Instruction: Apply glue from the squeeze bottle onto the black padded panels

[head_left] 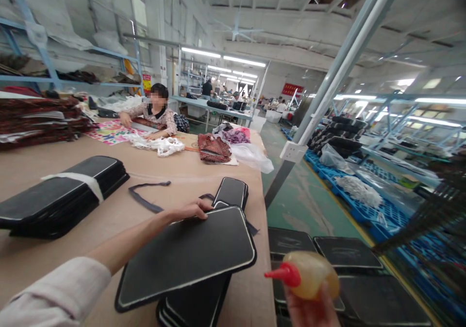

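Head view shows the person's two hands well apart: the left hand (192,210) clamped on the far edge of a black panel (189,254) over a stack of similar panels (198,300) on the desk (249,293), the right hand (309,310) closed around a red-tipped bottle (315,271) beyond the desk's right edge.

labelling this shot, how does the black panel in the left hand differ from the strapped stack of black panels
The black panel looks single; the strapped stack holds many. The black panel is in the left hand; the strapped stack lies on the table. A pale strap crosses the strapped stack; the black panel shows none. Both have pale edging.
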`<state>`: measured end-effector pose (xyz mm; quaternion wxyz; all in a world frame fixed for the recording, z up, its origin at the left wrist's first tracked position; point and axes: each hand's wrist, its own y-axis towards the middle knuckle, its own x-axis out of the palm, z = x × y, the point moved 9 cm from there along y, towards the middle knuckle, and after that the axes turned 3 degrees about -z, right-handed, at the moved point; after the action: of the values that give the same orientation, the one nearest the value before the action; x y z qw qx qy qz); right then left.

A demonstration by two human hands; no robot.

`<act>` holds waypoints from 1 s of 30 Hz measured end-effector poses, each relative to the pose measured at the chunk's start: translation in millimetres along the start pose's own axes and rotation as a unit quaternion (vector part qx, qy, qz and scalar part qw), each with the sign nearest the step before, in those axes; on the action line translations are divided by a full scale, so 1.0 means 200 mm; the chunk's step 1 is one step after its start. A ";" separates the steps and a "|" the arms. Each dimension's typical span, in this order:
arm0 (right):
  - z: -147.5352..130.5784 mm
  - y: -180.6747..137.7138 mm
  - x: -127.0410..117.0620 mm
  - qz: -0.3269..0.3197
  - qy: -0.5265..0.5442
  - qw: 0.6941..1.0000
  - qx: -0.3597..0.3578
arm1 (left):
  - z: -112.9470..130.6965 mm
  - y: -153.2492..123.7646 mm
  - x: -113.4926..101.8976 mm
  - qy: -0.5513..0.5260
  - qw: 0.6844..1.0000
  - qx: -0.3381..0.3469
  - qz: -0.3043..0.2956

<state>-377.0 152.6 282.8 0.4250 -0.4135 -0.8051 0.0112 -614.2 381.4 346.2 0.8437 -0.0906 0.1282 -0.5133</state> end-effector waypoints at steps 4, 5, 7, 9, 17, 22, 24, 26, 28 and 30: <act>-0.23 0.00 0.12 0.002 -0.035 0.998 -0.055 | 0.05 -0.05 0.04 0.001 0.999 0.004 -0.032; -0.28 -0.01 0.16 -0.006 -0.053 0.996 -0.076 | 0.06 -0.06 0.06 0.000 0.999 0.002 -0.039; -0.33 -0.05 0.20 -0.018 -0.087 0.990 -0.109 | 0.08 -0.09 0.07 -0.001 0.999 -0.002 -0.042; -0.35 -0.09 0.22 -0.031 -0.116 0.984 -0.132 | 0.10 -0.12 0.08 -0.001 0.999 -0.005 -0.036; -0.38 -0.06 0.21 -0.108 -0.170 0.965 -0.166 | 0.13 -0.19 0.10 0.009 1.000 -0.001 -0.018; -0.39 -0.07 0.23 -0.117 -0.173 0.963 -0.170 | 0.12 -0.21 0.11 0.009 0.999 0.001 -0.037; -0.39 -0.08 0.26 -0.125 -0.166 0.964 -0.166 | 0.12 -0.21 0.12 0.006 0.999 0.001 -0.043; -0.38 -0.09 0.27 -0.128 -0.168 0.964 -0.161 | 0.13 -0.22 0.12 0.006 0.999 -0.002 -0.035; -0.39 -0.09 0.27 -0.132 -0.172 0.963 -0.162 | 0.14 -0.22 0.12 0.006 1.000 -0.004 -0.025; -0.39 -0.09 0.27 -0.137 -0.175 0.961 -0.167 | 0.14 -0.22 0.12 0.003 1.000 -0.006 -0.023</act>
<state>-351.2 150.5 375.4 0.1999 -0.3554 -0.9065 -0.1094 -632.3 339.6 383.5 0.8305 -0.0972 0.1322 -0.5322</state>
